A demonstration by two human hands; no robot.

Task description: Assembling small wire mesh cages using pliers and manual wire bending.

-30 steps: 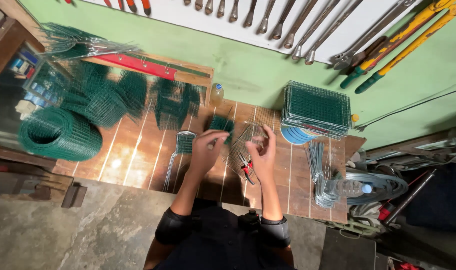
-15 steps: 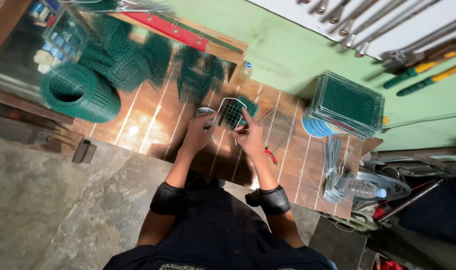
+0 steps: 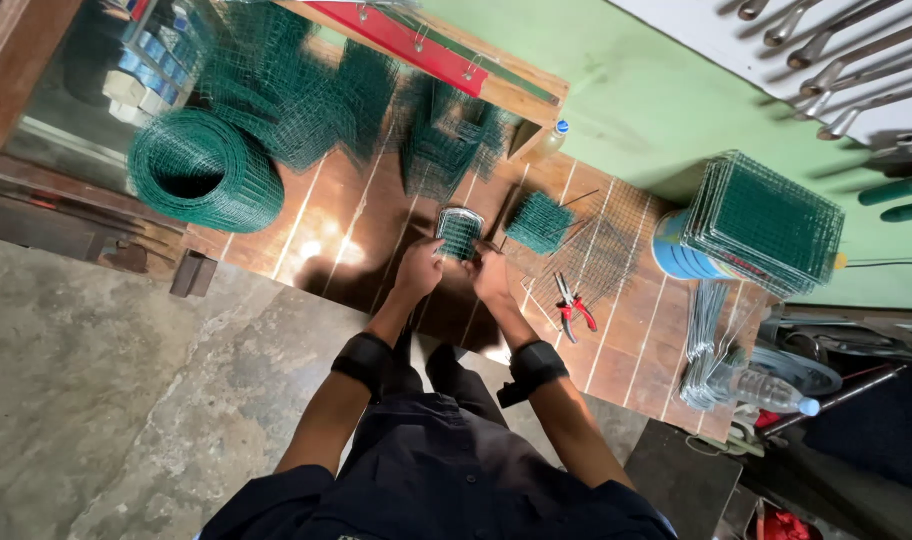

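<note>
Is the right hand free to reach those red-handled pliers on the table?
Probably not at once: the right hand and left hand both grip the small mesh piece. The pliers lie uncovered just beside the right hand.

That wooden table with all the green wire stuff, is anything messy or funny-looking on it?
Nothing is broken or spilled. The wooden table is just crowded: loose green mesh pieces lie jumbled at the back, and a plastic bottle lies on its side. Both hands, left and right, hold a small mesh piece; red pliers rest alongside.
</note>
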